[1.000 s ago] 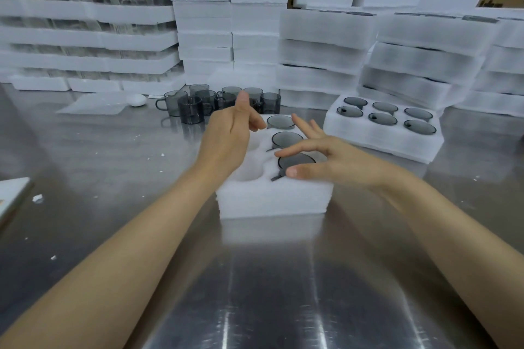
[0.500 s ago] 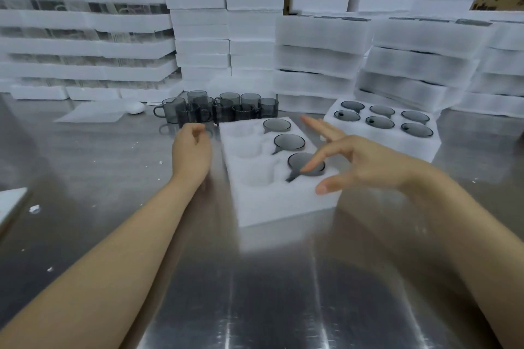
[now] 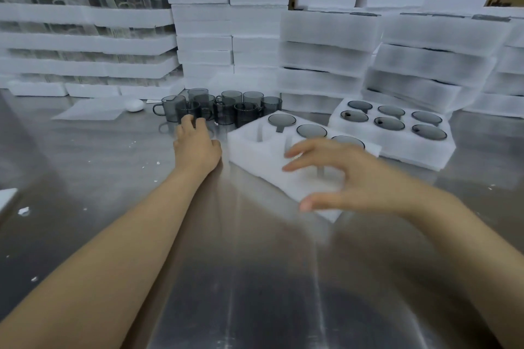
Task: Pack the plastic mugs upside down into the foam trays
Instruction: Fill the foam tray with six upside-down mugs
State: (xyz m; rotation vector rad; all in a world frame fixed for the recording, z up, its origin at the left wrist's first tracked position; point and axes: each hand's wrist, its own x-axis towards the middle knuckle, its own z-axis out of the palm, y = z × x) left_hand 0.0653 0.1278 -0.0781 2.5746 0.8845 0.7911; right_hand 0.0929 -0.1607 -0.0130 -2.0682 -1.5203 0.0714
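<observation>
A white foam tray (image 3: 249,147) lies turned at an angle in the middle of the steel table. Its far row holds three smoky grey mugs upside down (image 3: 312,131); the near pockets show only foam. My right hand (image 3: 354,181) spans the tray's near end, thumb on the near corner and fingers spread over the top. Several loose grey mugs (image 3: 226,106) stand upright in a cluster behind the tray. My left hand (image 3: 195,144) reaches out to that cluster, fingertips at the front left mug (image 3: 185,110), with nothing lifted.
A second foam tray (image 3: 397,150), filled with upturned mugs, sits to the right. Tall stacks of foam trays (image 3: 326,45) wall off the back and right. A thin foam sheet (image 3: 93,112) and a small white object (image 3: 134,105) lie at back left. Foam crumbs dot the table.
The tray has swung round under my right hand, its near end going right. My left hand left the tray and stretched forward to the loose mugs.
</observation>
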